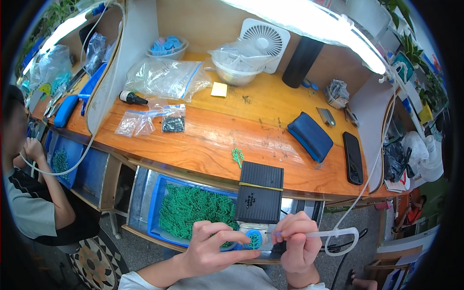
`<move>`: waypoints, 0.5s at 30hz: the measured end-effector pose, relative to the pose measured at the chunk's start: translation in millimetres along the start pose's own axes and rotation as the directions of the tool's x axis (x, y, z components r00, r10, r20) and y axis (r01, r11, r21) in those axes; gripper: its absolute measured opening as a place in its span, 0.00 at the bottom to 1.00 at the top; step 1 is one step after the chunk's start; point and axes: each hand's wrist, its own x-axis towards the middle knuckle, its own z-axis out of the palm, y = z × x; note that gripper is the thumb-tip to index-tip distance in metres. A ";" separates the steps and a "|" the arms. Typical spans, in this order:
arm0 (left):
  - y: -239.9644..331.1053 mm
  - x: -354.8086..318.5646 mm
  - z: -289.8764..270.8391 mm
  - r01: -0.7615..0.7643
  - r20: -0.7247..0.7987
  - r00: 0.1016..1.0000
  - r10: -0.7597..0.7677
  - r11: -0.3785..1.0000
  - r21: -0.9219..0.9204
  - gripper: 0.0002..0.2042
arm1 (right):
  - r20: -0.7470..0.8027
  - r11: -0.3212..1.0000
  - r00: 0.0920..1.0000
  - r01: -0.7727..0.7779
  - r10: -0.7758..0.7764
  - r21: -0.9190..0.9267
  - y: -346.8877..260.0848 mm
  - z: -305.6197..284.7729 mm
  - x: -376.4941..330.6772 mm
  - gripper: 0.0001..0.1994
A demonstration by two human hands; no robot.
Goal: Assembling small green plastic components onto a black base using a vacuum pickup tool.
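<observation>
My left hand (212,247) pinches a small round blue piece (258,234) between thumb and fingers, with a green branched piece (253,241) on its face. My right hand (296,241) grips a pen-like tool (276,236), its thin tip beside the blue piece. A white tube (356,237) trails from that tool and loops to the right. Both hands are over the open drawer, in front of a black ribbed block (261,191) with a yellow rubber band around it. Left of the block, a blue tray (153,212) holds a heap of green branched pieces (193,210).
A loose green sprig (237,157) lies on the wooden bench (212,145). Farther back are zip bags (162,77), a white bowl (237,72), a fan (266,41) and a dark cylinder (302,63). A blue pouch (310,137) and phone (353,158) lie right. Another person (38,193) sits left.
</observation>
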 end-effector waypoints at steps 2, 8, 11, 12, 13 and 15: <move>-0.8 0.4 -0.7 0.020 0.004 1.000 -0.020 1.000 -0.007 0.14 | 0.102 1.000 0.995 -0.022 0.022 0.001 -2.3 -1.1 1.5 0.17; 2.1 5.0 -6.5 0.088 0.080 0.993 -0.085 0.996 -0.032 0.09 | 0.281 1.000 0.960 -0.007 0.009 -0.009 4.5 -3.7 7.5 0.03; 3.3 6.5 -9.3 0.103 0.111 0.989 -0.098 0.994 -0.040 0.08 | 0.314 0.997 0.949 -0.005 0.029 -0.078 -1.3 -0.4 13.4 0.12; 3.7 6.9 -10.2 0.104 0.109 0.989 -0.100 0.994 -0.040 0.08 | 0.316 0.997 0.948 -0.005 0.029 -0.078 -2.9 0.0 15.5 0.12; 4.0 7.2 -10.9 0.109 0.118 0.988 -0.103 0.993 -0.042 0.08 | 0.333 0.995 0.943 0.013 0.020 -0.096 -4.2 0.4 17.7 0.11; 4.6 7.4 -12.1 0.114 0.125 0.986 -0.108 0.992 -0.045 0.08 | 0.352 0.993 0.936 0.031 0.011 -0.114 -7.2 0.5 20.6 0.09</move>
